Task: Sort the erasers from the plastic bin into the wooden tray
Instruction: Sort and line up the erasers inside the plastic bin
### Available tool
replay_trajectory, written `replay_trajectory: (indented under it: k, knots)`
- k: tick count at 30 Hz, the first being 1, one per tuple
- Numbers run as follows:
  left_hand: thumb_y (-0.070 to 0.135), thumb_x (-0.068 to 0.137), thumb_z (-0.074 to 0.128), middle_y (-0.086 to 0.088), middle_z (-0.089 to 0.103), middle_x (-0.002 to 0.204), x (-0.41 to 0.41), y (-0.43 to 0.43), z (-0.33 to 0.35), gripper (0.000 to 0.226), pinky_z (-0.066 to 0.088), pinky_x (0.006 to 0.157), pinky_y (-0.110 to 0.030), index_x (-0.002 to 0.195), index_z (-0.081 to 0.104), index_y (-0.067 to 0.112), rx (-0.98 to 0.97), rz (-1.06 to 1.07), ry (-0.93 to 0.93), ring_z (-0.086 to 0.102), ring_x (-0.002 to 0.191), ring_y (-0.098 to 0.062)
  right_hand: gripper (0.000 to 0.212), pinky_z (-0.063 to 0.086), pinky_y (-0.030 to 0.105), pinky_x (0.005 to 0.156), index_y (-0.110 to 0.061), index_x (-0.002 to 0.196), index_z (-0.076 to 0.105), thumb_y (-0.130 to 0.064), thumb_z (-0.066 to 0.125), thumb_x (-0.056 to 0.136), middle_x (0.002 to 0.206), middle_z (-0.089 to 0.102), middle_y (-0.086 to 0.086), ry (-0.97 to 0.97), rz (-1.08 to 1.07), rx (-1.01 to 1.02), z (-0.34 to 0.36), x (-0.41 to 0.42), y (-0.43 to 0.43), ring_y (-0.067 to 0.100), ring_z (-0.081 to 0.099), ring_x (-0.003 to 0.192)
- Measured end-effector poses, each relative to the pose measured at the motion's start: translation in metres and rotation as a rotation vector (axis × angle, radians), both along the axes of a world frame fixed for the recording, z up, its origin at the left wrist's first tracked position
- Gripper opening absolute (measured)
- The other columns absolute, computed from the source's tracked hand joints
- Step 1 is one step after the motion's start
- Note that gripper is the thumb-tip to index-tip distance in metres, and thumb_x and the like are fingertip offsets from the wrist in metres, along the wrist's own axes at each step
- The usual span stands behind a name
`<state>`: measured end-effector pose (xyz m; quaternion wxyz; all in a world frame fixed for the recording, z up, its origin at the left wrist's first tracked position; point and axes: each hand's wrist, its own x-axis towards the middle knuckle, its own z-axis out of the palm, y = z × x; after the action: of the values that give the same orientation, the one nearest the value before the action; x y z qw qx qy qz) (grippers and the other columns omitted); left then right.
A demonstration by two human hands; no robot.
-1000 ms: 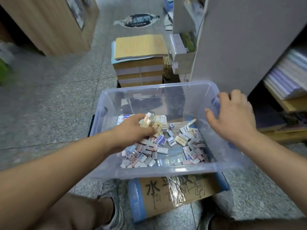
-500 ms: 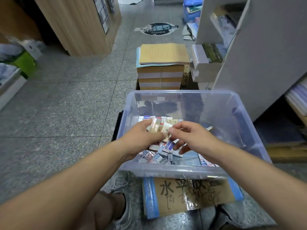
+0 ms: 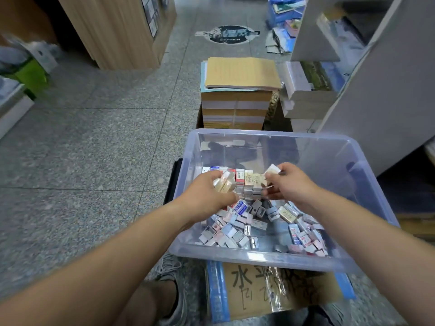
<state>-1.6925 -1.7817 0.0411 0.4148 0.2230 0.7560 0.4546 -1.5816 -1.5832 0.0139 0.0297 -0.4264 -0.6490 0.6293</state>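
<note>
Erasers (image 3: 237, 229) cover the near floor of the plastic bin (image 3: 259, 258); left hand (image 3: 207, 196) and right hand (image 3: 290, 184) each grip some.

There is one plastic bin (image 3: 259, 257). The erasers (image 3: 237, 222) inside it are too many to count exactly, several dozen at least. There are two hands: the left hand (image 3: 207, 196) holds two or three beige erasers (image 3: 223, 182), and the right hand (image 3: 289, 184) pinches one pale eraser (image 3: 271, 170). Under the bin lies one cardboard box (image 3: 270, 288). Behind the bin stands one stack of paper packs (image 3: 237, 100). One shoe (image 3: 174, 278) is visible.
</note>
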Motion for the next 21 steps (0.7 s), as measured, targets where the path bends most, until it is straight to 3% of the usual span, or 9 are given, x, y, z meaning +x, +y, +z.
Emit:
replay_trajectory:
  k: [3,6,8,11,16,21]
  knots:
    - [0.016,0.085,0.079,-0.002,0.076,0.088,0.001,0.007,-0.003,0.035,0.051,0.059,-0.027,0.117,0.065,0.018,-0.01,0.016,0.017,0.065,0.065,-0.012,0.014,0.058,0.037,0.063,-0.007,0.105,0.056,0.003,0.06,0.097,0.095,0.069,0.023,-0.155,0.02,0.105,-0.016,-0.013,0.025,0.025,0.065,0.065]
    - [0.019,0.084,0.079,-0.002,0.078,0.093,0.001,0.011,-0.007,0.045,0.057,0.065,-0.039,0.126,0.062,0.02,-0.027,0.011,0.021,0.07,0.07,-0.022,0.013,0.055,0.035,0.067,-0.009,0.089,0.061,0.002,0.065,0.095,0.086,0.066,0.015,-0.193,-0.005,0.088,-0.029,-0.026,0.035,0.022,0.062,0.065]
    - [0.023,0.084,0.08,0.001,0.078,0.094,-0.001,0.014,-0.009,0.053,0.061,0.073,-0.046,0.131,0.056,0.021,-0.055,0.013,0.044,0.074,0.078,-0.029,0.015,0.058,0.039,0.075,-0.008,0.085,0.061,0.001,0.071,0.091,0.082,0.066,0.014,-0.203,-0.037,0.072,-0.04,-0.032,0.038,0.023,0.065,0.066]
    - [0.021,0.086,0.079,0.003,0.078,0.09,-0.005,0.017,-0.011,0.05,0.061,0.076,-0.044,0.131,0.057,0.022,-0.065,0.01,0.037,0.074,0.077,-0.023,0.021,0.061,0.048,0.084,-0.001,0.091,0.062,-0.005,0.081,0.084,0.076,0.07,0.016,-0.254,-0.048,0.107,-0.053,-0.04,0.036,0.032,0.075,0.077]
    - [0.022,0.082,0.08,-0.001,0.078,0.09,-0.013,0.022,-0.015,0.048,0.06,0.08,-0.05,0.127,0.061,0.02,-0.08,0.036,0.036,0.075,0.082,-0.028,0.015,0.064,0.043,0.069,0.0,0.086,0.064,-0.001,0.079,0.085,0.073,0.072,0.019,-0.232,-0.056,0.127,-0.064,-0.047,0.03,0.026,0.07,0.059]
    - [0.021,0.08,0.08,-0.001,0.078,0.094,-0.015,0.026,-0.017,0.057,0.062,0.083,-0.05,0.133,0.058,0.018,-0.083,0.047,0.04,0.076,0.083,-0.026,0.007,0.061,0.037,0.062,-0.002,0.087,0.071,-0.008,0.074,0.091,0.082,0.074,0.019,-0.234,0.044,0.208,-0.056,-0.039,0.031,0.024,0.068,0.064]
